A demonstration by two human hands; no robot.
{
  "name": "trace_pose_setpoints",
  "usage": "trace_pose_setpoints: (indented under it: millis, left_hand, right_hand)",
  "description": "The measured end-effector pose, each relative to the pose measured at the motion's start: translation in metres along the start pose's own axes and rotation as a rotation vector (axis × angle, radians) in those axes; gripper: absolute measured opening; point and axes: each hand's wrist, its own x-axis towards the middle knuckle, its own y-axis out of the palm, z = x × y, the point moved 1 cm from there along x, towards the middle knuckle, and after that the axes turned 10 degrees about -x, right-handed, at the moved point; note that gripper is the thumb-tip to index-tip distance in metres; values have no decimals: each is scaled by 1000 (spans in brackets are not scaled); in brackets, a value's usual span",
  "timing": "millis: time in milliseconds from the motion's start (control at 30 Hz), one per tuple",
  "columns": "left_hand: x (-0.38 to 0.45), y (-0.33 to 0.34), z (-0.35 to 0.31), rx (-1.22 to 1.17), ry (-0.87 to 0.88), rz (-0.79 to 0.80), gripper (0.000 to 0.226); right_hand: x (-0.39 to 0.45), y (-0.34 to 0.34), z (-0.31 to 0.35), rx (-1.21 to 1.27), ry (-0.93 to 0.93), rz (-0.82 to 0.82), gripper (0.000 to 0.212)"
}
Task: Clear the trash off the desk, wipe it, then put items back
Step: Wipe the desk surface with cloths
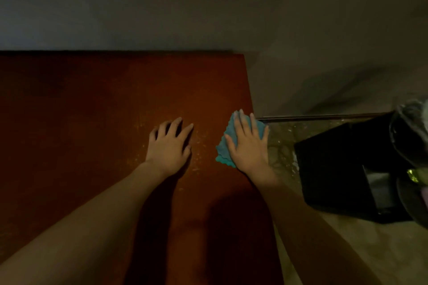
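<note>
Teal cloth (240, 141), soft, light and likely to bunch, lies at the desk's (92, 111) right edge under my flat right hand (249, 146), best pressed mid-cloth, while my left hand (170, 146) rests spread, empty.

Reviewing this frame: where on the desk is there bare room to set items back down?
Bare desk runs from the left hand to the back wall and out to the left edge. The right strip is taken: the right hand presses the teal cloth at the desk's right edge. Pale specks lie between the hands.
</note>
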Motion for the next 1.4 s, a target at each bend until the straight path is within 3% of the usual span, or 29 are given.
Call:
trace_pose_setpoints:
  millis: [467,833,1133,1400]
  left_hand:
    - [-144,68,6,43,178,45,56]
    - [-216,84,34,64,170,85,57]
    - [-195,70,31,56,183,90,55]
    - [-121,39,37,56,164,52,55]
  right_hand:
    - [-193,54,12,41,171,-19,74]
    - [-281,76,38,82,365,-21,80]
    - [-256,68,59,66,292,-5,78]
    - [-148,39,52,21,207,-25,76]
